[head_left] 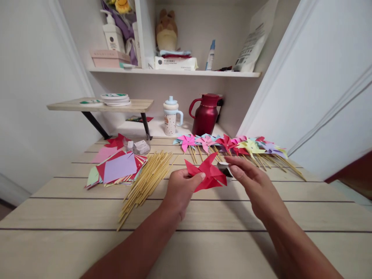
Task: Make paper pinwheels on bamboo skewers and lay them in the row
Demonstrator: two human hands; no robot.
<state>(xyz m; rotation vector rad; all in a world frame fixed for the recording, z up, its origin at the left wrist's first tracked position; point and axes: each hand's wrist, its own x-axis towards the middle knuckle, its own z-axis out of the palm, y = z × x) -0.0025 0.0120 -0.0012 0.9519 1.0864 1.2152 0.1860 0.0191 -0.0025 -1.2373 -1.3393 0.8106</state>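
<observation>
My left hand (pixel 183 185) pinches a red paper pinwheel (pixel 207 171), its thumb lying across the folded blades near the middle. No stick shows on this pinwheel. To its right is my right hand (pixel 253 177), with fingers stretched out and the thumb a little apart from them. Its fingertips are right at a small dark object with a pale, shiny top (pixel 224 169), partly hidden by the pinwheel and the thumb. Whether the fingers touch that object I cannot tell. A bundle of thin wooden sticks (pixel 147 180) lies left of my left hand.
Coloured paper squares (pixel 119 167) are piled at the left, beside small clear packets (pixel 142 147). Several finished pinwheels (pixel 227 143) lie along the back right. Behind stand a cup (pixel 170 120), a red jug (pixel 206 115) and a small raised shelf (pixel 135 104) bearing tape rolls (pixel 115 99).
</observation>
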